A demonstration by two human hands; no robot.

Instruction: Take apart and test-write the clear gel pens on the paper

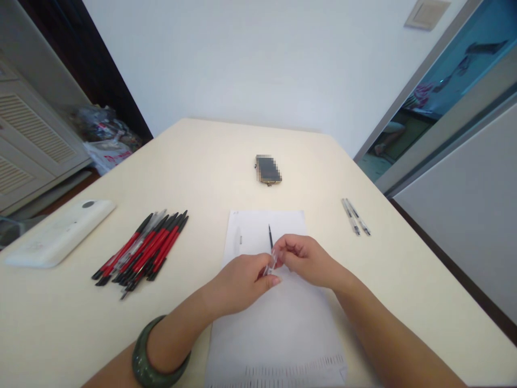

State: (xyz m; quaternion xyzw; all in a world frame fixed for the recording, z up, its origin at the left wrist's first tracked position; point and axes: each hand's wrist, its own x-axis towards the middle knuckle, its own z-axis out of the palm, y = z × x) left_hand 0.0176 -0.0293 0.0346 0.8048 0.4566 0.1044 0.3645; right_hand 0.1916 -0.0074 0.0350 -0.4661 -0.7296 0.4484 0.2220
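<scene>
My left hand (242, 280) pinches a clear plastic pen part (271, 264) between thumb and fingers. Curled in against it from the other side, my right hand (307, 260) grips the same part; my fingers hide most of it. Just beyond my fingers, a dark pen refill (270, 236) lies on a white sheet of paper (278, 328). To its left on the sheet are a small, narrow piece (241, 240), too small to name for sure, and a faint clear tube-like piece (237, 237).
Several red and black pens (149, 250) lie piled at left, beside a white rounded device (60, 231). Two clear pens (355, 217) lie at right. A pixelated dark object (269, 169) rests farther back. Behind the table (202, 161) stands a wall (242, 64).
</scene>
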